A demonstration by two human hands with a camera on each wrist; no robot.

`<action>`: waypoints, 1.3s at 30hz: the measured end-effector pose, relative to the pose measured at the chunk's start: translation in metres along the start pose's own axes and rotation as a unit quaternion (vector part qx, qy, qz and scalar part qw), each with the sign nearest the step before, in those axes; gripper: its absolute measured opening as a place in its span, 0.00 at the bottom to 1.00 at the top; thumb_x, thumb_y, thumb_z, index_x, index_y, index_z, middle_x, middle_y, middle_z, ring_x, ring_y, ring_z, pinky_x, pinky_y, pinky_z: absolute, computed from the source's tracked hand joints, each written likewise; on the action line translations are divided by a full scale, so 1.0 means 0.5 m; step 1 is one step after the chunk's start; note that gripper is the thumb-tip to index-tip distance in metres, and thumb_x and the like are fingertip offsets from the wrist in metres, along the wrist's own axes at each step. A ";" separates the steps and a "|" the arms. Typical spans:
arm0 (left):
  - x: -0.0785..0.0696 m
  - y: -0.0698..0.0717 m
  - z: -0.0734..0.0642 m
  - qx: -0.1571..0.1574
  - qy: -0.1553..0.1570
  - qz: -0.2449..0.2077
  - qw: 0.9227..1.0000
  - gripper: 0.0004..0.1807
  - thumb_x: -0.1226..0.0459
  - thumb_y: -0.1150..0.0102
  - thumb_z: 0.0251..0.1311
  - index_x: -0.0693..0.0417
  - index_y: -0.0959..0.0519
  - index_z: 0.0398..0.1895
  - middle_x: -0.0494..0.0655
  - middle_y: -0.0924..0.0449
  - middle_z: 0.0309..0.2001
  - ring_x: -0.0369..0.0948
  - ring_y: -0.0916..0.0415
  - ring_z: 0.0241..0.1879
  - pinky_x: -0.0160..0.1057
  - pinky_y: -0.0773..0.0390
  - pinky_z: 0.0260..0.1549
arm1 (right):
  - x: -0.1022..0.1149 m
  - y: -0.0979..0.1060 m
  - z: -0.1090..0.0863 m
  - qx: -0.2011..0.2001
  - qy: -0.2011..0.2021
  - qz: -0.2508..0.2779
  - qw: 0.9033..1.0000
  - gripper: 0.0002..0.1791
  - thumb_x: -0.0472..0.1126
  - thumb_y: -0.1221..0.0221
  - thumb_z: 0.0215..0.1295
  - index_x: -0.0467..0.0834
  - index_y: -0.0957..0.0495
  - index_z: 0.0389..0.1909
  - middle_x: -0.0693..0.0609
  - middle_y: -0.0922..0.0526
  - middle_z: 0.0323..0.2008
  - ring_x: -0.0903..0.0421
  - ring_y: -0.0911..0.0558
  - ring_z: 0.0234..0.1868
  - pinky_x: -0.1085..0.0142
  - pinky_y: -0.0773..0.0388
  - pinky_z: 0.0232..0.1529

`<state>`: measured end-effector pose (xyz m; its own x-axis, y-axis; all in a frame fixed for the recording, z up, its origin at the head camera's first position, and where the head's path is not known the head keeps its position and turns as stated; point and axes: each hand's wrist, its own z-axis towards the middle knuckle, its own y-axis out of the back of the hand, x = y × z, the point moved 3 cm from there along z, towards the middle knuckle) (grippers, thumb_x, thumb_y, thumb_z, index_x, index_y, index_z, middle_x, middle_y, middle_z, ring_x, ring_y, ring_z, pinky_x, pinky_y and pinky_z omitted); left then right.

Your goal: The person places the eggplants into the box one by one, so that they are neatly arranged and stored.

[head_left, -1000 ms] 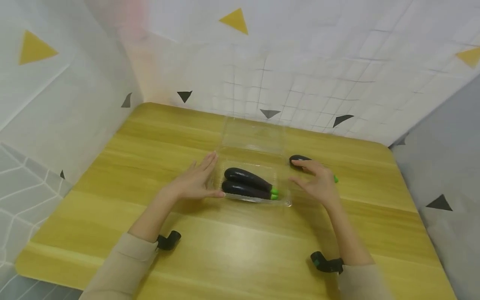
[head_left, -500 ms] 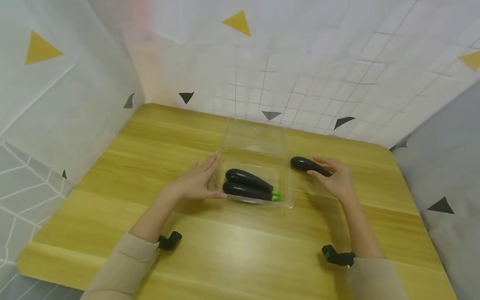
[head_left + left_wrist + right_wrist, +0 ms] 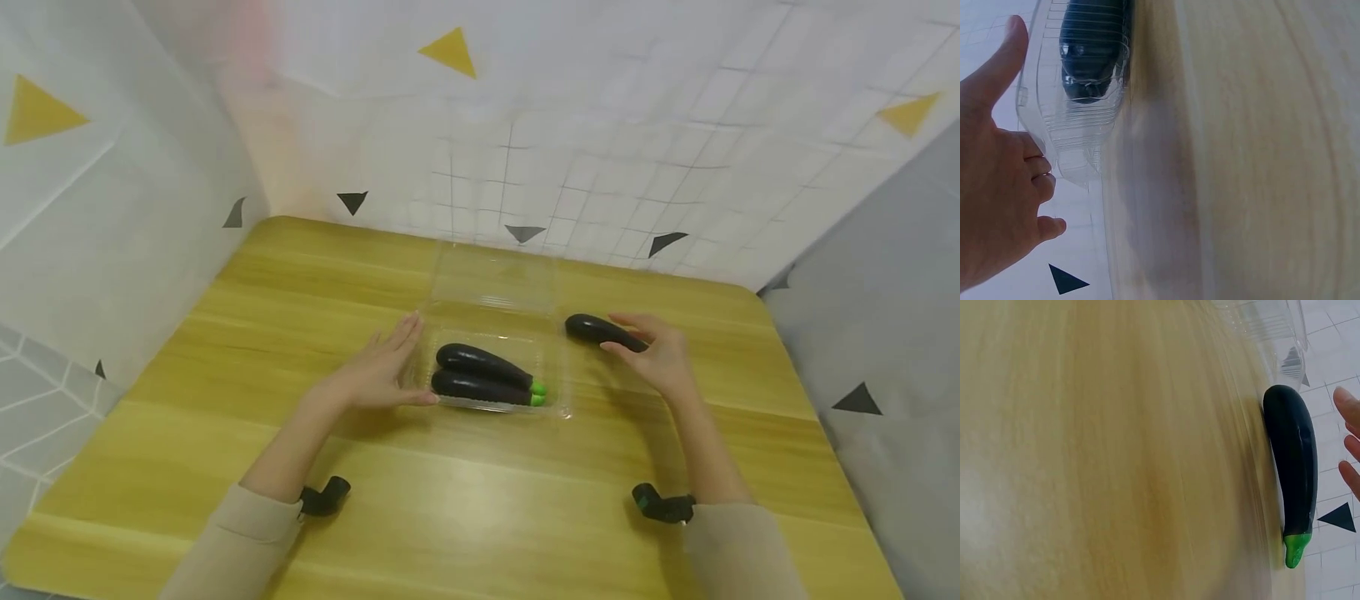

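In the head view, two dark purple eggplants [image 3: 480,375] with green stems lie side by side in a clear plastic clamshell box [image 3: 558,400]. My left hand [image 3: 378,371] rests at the box's left side, fingers straight and thumb spread toward the front corner. To the right of the box, my right hand [image 3: 658,354] holds a third eggplant [image 3: 596,327] by its narrow end, thumb in front and fingers behind. Its stem is hidden there by the hand. The right wrist view has this eggplant [image 3: 1294,459] whole, fingertips [image 3: 1349,406] at the right edge.
The box's transparent lid [image 3: 495,275] is folded back toward the wall. Everything sits on a wooden table [image 3: 480,508], with white walls [image 3: 600,108] behind and on both sides. Each wrist carries a black camera mount [image 3: 327,497].
My right hand has shifted right along the third eggplant, from its blunt end to its narrow end, and closed on it. My left hand stays at the box. The whole view has shifted slightly.
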<state>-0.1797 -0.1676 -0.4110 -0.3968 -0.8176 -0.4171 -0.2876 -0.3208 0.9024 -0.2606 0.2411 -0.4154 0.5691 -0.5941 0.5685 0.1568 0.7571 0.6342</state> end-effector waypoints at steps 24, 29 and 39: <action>0.002 -0.001 -0.006 -0.001 0.008 -0.001 1.000 0.66 0.27 0.50 0.50 0.59 0.67 0.76 0.54 0.73 0.76 0.46 0.73 0.75 0.59 0.63 0.69 | -0.082 -0.011 -0.010 0.094 -0.128 -0.070 0.985 0.29 0.40 0.29 0.53 0.39 0.23 0.58 0.37 0.21 0.54 0.32 0.23 0.51 0.42 0.26 0.51; 0.000 -0.002 -0.010 0.005 0.009 -0.008 1.000 0.66 0.27 0.49 0.49 0.58 0.68 0.76 0.54 0.74 0.76 0.47 0.73 0.75 0.60 0.64 0.69 | -0.084 -0.015 -0.022 0.115 -0.128 -0.122 0.977 0.26 0.43 0.30 0.55 0.41 0.21 0.55 0.36 0.20 0.51 0.35 0.21 0.48 0.42 0.26 0.45; 0.000 0.000 -0.008 0.000 0.005 -0.008 1.000 0.66 0.28 0.49 0.50 0.59 0.68 0.76 0.54 0.74 0.76 0.48 0.72 0.75 0.60 0.64 0.69 | -0.076 -0.015 -0.034 0.088 -0.107 -0.146 0.979 0.22 0.41 0.30 0.55 0.40 0.19 0.52 0.37 0.17 0.47 0.37 0.19 0.44 0.44 0.25 0.41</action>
<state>-0.1763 -0.1694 -0.4108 -0.3829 -0.8172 -0.4308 -0.2936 -0.3345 0.8955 -0.2698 0.2622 -0.4506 0.3351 -0.8362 0.4341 0.1354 0.4987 0.8561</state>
